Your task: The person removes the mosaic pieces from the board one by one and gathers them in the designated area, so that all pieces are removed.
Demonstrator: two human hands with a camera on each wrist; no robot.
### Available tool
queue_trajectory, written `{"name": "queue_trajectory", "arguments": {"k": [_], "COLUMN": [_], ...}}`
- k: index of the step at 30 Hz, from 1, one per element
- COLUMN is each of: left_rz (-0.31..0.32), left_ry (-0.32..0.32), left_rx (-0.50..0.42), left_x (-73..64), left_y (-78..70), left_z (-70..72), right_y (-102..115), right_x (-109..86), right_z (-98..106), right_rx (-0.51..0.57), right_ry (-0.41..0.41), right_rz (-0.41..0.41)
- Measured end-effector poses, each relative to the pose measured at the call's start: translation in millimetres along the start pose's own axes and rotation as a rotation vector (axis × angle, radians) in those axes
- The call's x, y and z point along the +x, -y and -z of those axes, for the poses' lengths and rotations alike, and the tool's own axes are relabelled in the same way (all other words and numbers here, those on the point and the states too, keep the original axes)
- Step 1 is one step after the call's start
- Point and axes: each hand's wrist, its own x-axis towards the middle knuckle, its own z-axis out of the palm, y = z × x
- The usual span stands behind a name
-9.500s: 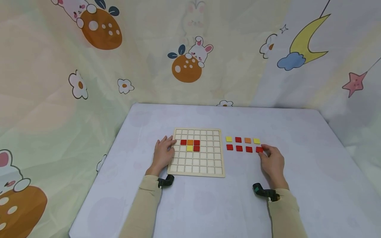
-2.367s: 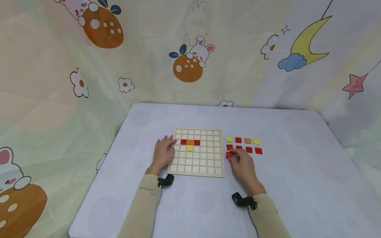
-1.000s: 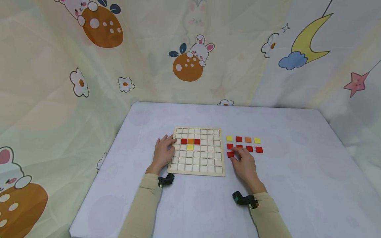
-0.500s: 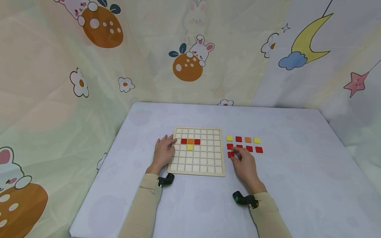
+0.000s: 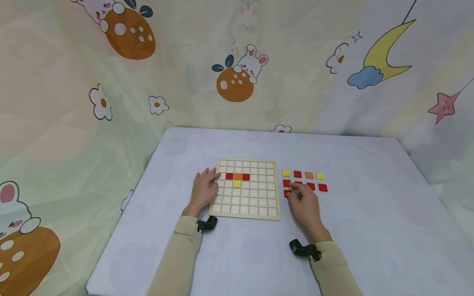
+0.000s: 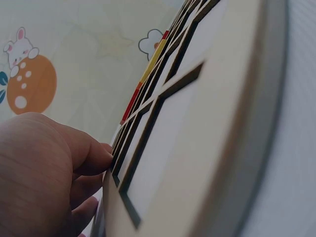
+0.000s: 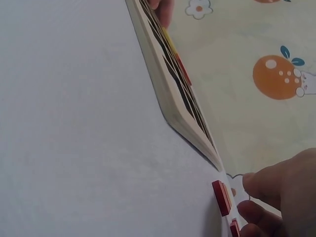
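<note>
My left hand (image 5: 203, 191) rests at the left edge of a square wooden grid board (image 5: 259, 216), its fingertips touching the rim. In the left wrist view the thumb tip (image 6: 106, 158) lies against that rim. On the board, two red tiles (image 5: 229, 176) flank an orange tile (image 5: 238, 176), with a yellow tile (image 5: 237, 183) below the orange one. My right hand (image 5: 306, 203) hovers over loose tiles right of the board, fingers loosely bent beside a red tile (image 7: 221, 198). In the right wrist view its fingertips are slightly apart from that tile.
Loose tiles lie in rows beside the board: a yellow tile (image 5: 286, 173), a red, an orange and another yellow at the back, several red tiles (image 5: 323, 188) in front. My right fingers partly cover one. A patterned cloth (image 5: 185, 82) hangs behind the white table (image 5: 237, 263).
Since the oldest frame, the red tile under the board's right red one has gone, and a red tile lies in a third row. My right hand moved left there; lately both hands stay still.
</note>
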Motion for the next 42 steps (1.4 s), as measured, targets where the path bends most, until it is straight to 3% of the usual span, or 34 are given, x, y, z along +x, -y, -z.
{"name": "queue_trajectory", "arguments": {"k": [8, 24, 35, 42], "left_rz": [-0.005, 0.003, 0.0, 0.002], "left_ry": [-0.008, 0.0, -0.006, -0.002], "left_rx": [0.009, 0.002, -0.004, -0.01], "left_x": [-0.7, -2.0, -0.8, -0.4], "left_y": [-0.5, 1.4, 2.4, 2.0], "left_z": [1.0, 1.5, -1.0, -0.1], "right_y": [14.5, 55.9, 70.7, 77.2], "right_x": [0.0, 6.4, 21.0, 30.8], "right_z": [-5.1, -27.4, -43.7, -55.2], "right_rx": [0.06, 0.063, 0.023, -0.005], "right_ry": [-0.013, 0.142, 0.181, 0.216], "right_rz": [0.03, 0.076, 0.094, 0.052]}}
